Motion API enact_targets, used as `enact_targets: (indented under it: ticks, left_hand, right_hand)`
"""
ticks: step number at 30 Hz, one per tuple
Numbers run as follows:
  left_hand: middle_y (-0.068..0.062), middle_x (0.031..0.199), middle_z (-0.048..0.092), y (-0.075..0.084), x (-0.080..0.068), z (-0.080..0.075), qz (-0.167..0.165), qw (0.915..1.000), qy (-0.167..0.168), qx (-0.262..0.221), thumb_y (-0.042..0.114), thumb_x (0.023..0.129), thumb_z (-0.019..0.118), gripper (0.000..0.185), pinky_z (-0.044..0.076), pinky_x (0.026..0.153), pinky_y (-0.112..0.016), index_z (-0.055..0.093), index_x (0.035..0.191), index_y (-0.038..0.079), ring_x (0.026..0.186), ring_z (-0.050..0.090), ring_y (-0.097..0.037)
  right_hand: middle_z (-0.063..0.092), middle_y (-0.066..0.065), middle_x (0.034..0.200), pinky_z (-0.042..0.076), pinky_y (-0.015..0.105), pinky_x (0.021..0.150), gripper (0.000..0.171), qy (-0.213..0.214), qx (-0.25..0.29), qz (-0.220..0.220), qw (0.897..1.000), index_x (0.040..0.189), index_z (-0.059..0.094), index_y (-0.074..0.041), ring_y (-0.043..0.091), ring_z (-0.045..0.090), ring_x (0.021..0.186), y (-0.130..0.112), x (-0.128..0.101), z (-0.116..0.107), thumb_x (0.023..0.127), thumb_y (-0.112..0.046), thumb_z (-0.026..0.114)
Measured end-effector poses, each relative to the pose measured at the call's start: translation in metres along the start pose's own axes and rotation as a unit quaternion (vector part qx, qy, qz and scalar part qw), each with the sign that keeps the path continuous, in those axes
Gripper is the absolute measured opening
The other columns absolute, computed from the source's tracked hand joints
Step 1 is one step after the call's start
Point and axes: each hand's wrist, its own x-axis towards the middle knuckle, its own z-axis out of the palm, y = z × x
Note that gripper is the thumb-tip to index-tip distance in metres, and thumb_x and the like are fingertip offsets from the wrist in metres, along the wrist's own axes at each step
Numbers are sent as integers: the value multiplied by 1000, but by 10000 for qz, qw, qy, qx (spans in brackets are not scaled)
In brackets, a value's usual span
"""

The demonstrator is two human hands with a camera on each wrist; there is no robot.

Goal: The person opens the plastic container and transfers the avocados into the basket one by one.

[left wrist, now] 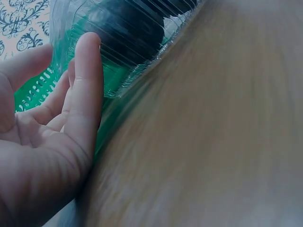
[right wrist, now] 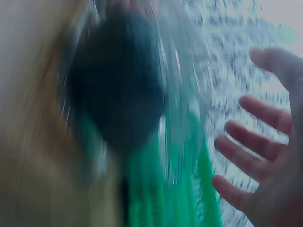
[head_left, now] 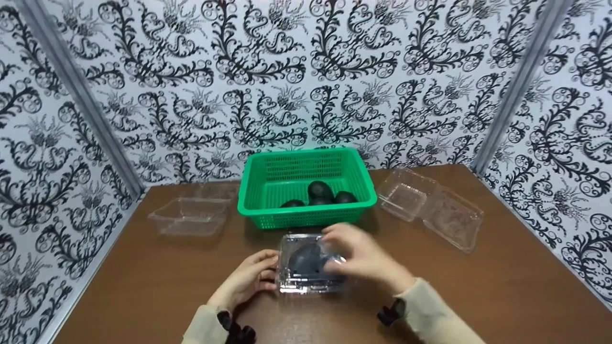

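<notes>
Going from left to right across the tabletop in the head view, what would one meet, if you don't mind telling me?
Empty clear container → left hand → clear box with a dark rounded item inside → right hand → opened clear container.

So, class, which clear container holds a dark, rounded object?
The front container, beside the left hand; the left container and right container, flanking the green basket, show no such object.
</notes>
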Motion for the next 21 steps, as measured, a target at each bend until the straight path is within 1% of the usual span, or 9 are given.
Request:
enact_targets:
  ticks: [2, 4, 5, 7, 9, 12, 14, 17, 21]
  left_hand:
    - [-9, 98, 60, -6, -2, 1, 73, 9999, -19, -76, 20, 97, 58, 25, 56, 60, -28, 56, 118, 5, 75, 63, -17]
    - [-9, 98, 60, -12, -3, 4, 132, 9998, -34, -133, 19, 97, 58, 24, 56, 62, -28, 56, 117, 6, 76, 63, -17]
    - [-9, 98, 59, -14, -3, 5, 165, 9997, -46, -147, 18, 97, 59, 23, 56, 62, -28, 55, 116, 6, 76, 63, -17]
    - [-9, 98, 58, -19, -4, 8, 184, 9997, -74, -174, 17, 96, 59, 23, 57, 63, -29, 55, 116, 6, 77, 63, -17]
    - [-9, 99, 58, -22, -5, 10, 191, 9996, -69, -180, 17, 96, 60, 23, 57, 64, -29, 55, 115, 6, 77, 63, -17]
    - [-9, 99, 58, -22, -6, 11, 234, 9996, -64, -175, 16, 96, 60, 23, 57, 64, -29, 55, 115, 5, 78, 63, -18]
    - [-9, 99, 58, -19, -6, 11, 272, 9995, -68, -158, 16, 96, 60, 25, 57, 65, -30, 54, 116, 4, 79, 63, -18]
    - [-10, 100, 58, -12, -3, 8, 307, 9995, -95, -78, 16, 97, 59, 28, 58, 67, -31, 53, 120, 2, 80, 63, -19]
    - [-11, 100, 58, -6, 0, 4, 313, 9995, -81, 4, 17, 97, 58, 31, 58, 68, -32, 51, 122, 0, 80, 63, -19]
  right_hand:
    - [49, 5, 141, 35, 57, 104, 61, -814, -377, -139, 9959, 130, 59, -23, 23, 46, 127, -11, 3, 14, 77, -49, 75]
    - [39, 0, 150, 27, 65, 105, 71, -1496, -750, -123, 9858, 138, 51, -31, 24, 38, 135, -19, 3, 25, 76, -60, 71]
    - [36, -2, 153, 23, 69, 105, 74, -1741, -919, -90, 9804, 141, 48, -35, 25, 34, 138, -22, 2, 30, 75, -63, 70]
    - [33, -6, 154, 18, 75, 102, 77, -2002, -1144, 0, 9731, 142, 45, -39, 27, 30, 140, -25, -1, 36, 74, -63, 71]
    - [34, -7, 153, 17, 77, 101, 76, -2059, -1228, 49, 9708, 143, 44, -41, 30, 28, 141, -27, -4, 40, 75, -60, 72]
    - [34, -7, 153, 19, 77, 100, 74, -2013, -1345, 83, 9702, 144, 42, -41, 29, 28, 142, -27, -5, 43, 77, -56, 71]
    - [33, -7, 154, 20, 76, 101, 74, -1967, -1447, 111, 9696, 145, 40, -41, 28, 28, 142, -27, -3, 43, 79, -55, 70]
    - [31, -6, 155, 21, 74, 103, 76, -1915, -1627, 165, 9678, 147, 37, -40, 28, 26, 142, -25, 2, 42, 80, -58, 68]
    - [28, -6, 156, 20, 72, 105, 76, -1970, -1598, 214, 9671, 149, 33, -38, 27, 23, 144, -25, 7, 41, 83, -61, 63]
